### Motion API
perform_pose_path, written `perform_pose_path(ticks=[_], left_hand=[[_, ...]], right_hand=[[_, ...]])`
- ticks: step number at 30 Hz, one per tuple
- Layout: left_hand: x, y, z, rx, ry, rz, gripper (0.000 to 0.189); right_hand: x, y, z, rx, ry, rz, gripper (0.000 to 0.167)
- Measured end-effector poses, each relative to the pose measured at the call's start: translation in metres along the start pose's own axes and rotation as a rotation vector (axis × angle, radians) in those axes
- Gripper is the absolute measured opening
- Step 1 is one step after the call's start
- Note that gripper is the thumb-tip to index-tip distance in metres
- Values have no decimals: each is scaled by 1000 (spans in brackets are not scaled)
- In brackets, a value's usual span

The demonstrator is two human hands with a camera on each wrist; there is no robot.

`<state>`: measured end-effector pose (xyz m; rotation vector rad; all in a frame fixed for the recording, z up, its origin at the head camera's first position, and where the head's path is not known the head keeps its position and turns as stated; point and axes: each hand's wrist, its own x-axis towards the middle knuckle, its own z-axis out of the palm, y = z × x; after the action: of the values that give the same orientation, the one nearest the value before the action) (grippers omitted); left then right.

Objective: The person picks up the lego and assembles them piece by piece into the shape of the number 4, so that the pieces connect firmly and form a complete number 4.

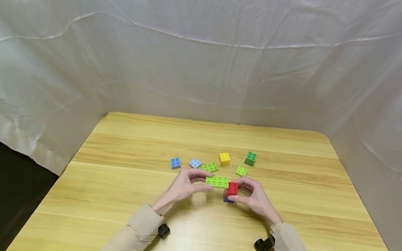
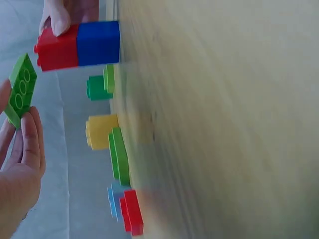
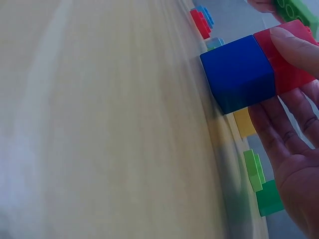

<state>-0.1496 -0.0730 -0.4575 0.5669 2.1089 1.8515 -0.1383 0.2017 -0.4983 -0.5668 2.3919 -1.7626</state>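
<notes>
From my end, the left hand (image 1: 189, 182) pinches one end of a green plate (image 1: 217, 182) between thumb and fingers, holding it in the air, studs up. The right hand (image 1: 254, 197) grips a red block (image 1: 232, 188), which sits squarely on top of a blue block (image 2: 98, 43). I can't tell whether that pair touches the desk (image 1: 112, 197) or hangs slightly above it. The plate's free end is just beside the red block and a little higher; my left wrist view shows a gap between them.

So I count one join as done, red on blue, with the plate not yet attached to anything. I'd judge this an early stage.

The other pieces lie apart from the pair. Just beyond the left hand's fingers is a long plate (image 1: 210, 167), with a pale blue piece (image 1: 195, 163) at its left end and a blue piece (image 1: 175, 163) farther left. The yellow block (image 1: 224, 158) stands behind the long plate. Beyond the right hand are a small plate (image 1: 241, 170) and, farther back, a green block (image 1: 250, 159). A flat red piece (image 2: 131, 212) shows only in my wrist views. How many of these belong in the build, I can't tell.
</notes>
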Motion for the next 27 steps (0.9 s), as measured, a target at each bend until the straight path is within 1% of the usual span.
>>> perform_pose_path(ticks=[7,15,27], left_hand=[[3,1,11,31,2,14,39],[8,1,16,46,4,32,38],[9,2,19,32,-9,-2,37]], right_hand=[[-1,0,1,-5,6,-3,33],[-1,0,1,-6,6,-2,31],[-1,-1,1,-18,18,-16,30]])
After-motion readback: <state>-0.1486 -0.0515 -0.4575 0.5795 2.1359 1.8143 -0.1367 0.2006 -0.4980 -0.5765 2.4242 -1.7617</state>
